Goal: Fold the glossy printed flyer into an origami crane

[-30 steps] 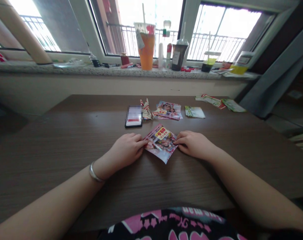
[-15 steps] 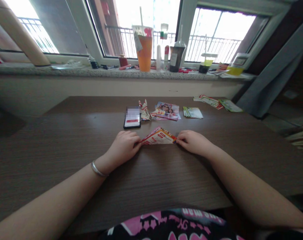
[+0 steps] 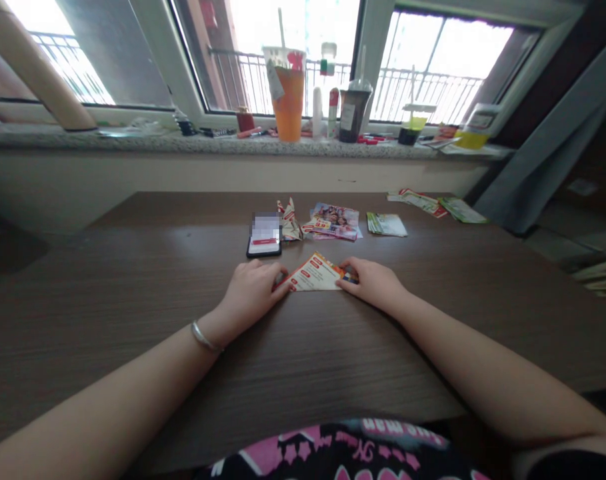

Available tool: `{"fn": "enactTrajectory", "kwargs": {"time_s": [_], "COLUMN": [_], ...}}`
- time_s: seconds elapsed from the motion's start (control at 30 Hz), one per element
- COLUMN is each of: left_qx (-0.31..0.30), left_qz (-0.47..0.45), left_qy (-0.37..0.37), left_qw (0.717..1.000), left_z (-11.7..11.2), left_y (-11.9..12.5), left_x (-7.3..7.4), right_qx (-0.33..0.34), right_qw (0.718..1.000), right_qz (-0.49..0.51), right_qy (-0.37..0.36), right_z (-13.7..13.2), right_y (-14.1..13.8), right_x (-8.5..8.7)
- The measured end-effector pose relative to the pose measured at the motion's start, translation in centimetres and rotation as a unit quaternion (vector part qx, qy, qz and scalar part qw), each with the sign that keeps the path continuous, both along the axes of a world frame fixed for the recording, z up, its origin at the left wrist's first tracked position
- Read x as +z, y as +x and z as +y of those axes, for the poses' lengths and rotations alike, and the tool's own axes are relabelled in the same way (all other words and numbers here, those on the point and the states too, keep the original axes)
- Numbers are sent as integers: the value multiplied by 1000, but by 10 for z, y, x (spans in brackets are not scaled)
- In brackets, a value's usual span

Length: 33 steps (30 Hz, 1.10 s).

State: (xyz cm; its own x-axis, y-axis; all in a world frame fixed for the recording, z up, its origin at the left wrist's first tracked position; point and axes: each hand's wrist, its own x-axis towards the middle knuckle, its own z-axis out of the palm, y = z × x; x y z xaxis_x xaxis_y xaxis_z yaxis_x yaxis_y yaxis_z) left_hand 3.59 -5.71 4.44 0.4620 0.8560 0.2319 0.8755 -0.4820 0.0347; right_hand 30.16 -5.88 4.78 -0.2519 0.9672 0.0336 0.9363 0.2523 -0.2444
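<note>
A sheet of printed paper [image 3: 315, 273], folded to a triangle with its point away from me, is held between my hands over the brown table [image 3: 303, 360]. My left hand [image 3: 257, 288] pinches its left corner between thumb and fingers. At the right corner, my right hand [image 3: 371, 281] grips the paper, thumb on the near side and fingers behind. Just beyond lie a phone [image 3: 264, 235] with its screen lit, a folded paper figure [image 3: 289, 220] in white and red, and a stack of colourful flyers [image 3: 335, 221].
To the right of the flyers is a stack of green-and-white cards [image 3: 387, 225]. More leaflets [image 3: 423, 203] lie at the far right. On the windowsill [image 3: 223, 141] stand an orange drink cup [image 3: 289, 100], a dark drink cup [image 3: 353, 113] and other small items.
Both hands have moved inward along the folded paper, closer together. Its front face now shows more broadly, tilted toward me. The things behind it stay put.
</note>
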Motion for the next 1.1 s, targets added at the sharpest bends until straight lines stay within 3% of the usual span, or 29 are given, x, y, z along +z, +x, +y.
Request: {"fn": "enactTrajectory", "kwargs": {"time_s": [0.43,0.77,1.0,1.1], "left_qx": [-31,-56,-167,-231], "left_qz": [39,-114,-219,-229], "left_qy": [35,6,84,73], "left_qw": [998,992,958,943], "left_z": [-7,2,4,0], "left_y": [-9,-12,-13,-12], "left_x": [-1,-8,-8,-6], "right_qx": [46,87,168,228], "right_qw": [997,987,958,947], "right_qz": [46,135,210,202], "right_qy": [-47,14,101,105], "right_z": [1,-3,-10,-11], "right_y": [21,15,8,8], "right_x": [3,-4,-5,-6]}}
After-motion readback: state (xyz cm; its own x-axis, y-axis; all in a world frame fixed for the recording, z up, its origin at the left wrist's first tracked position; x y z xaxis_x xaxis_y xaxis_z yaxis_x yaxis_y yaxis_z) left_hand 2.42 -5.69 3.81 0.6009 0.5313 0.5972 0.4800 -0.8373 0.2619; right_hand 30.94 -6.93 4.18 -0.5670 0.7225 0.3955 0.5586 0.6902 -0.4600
